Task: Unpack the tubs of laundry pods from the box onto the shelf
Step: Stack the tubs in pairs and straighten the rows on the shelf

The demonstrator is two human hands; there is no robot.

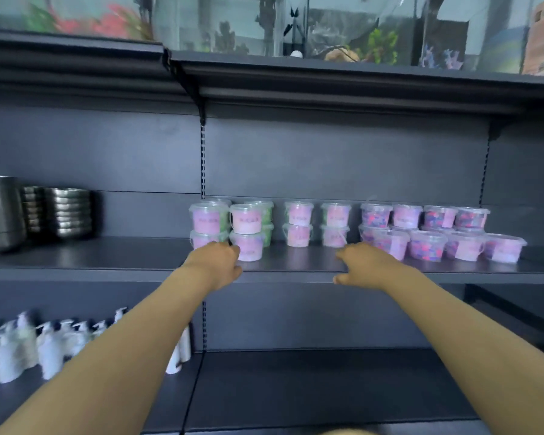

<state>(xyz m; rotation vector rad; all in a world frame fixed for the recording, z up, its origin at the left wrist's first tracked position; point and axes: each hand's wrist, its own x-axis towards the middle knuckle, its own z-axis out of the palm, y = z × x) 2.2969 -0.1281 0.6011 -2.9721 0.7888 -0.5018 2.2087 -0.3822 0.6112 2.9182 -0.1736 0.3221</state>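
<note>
Clear tubs of laundry pods stand on the dark middle shelf, mostly stacked two high. The pink tubs fill the left part of the row, and wider tubs of mixed purple and red pods fill the right. My left hand hovers at the shelf's front edge, right beside the lower front pink tub; its fingers are loosely curled and hold nothing. Whether it touches the tub is unclear. My right hand reaches over the shelf edge in front of the gap between the two groups and is empty. The box is out of view.
Stacked steel bowls and a steel pot sit at the left of the same shelf. White pump bottles line the lower shelf on the left. Glass tanks with plants stand on the top shelf.
</note>
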